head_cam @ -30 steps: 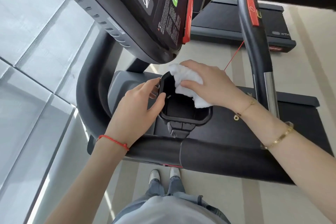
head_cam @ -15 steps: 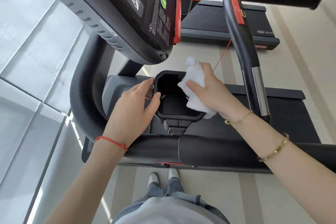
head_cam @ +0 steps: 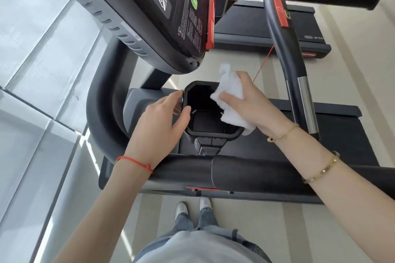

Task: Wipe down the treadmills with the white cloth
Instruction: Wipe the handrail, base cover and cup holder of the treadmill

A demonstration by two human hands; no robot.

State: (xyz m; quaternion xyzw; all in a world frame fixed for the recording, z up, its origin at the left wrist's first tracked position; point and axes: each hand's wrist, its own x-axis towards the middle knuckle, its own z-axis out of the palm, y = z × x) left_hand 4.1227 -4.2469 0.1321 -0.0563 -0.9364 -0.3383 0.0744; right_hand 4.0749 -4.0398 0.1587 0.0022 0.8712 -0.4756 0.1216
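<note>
While my left hand [head_cam: 159, 123] grips the cup holder [head_cam: 210, 111] rim, my right hand [head_cam: 254, 100] pinches the white cloth [head_cam: 232, 92]; far treadmill [head_cam: 277, 28] reads "STA".

The white cloth [head_cam: 232, 97] is bunched and crumpled, a soft terry wad with one corner poking upward — it sits against the right rim of the black cup holder [head_cam: 210, 109] on the near treadmill [head_cam: 333, 121]. That machine is black with a padded front bar and red trim; a second treadmill [head_cam: 267, 28] lies beyond it — dark deck, same make.
</note>
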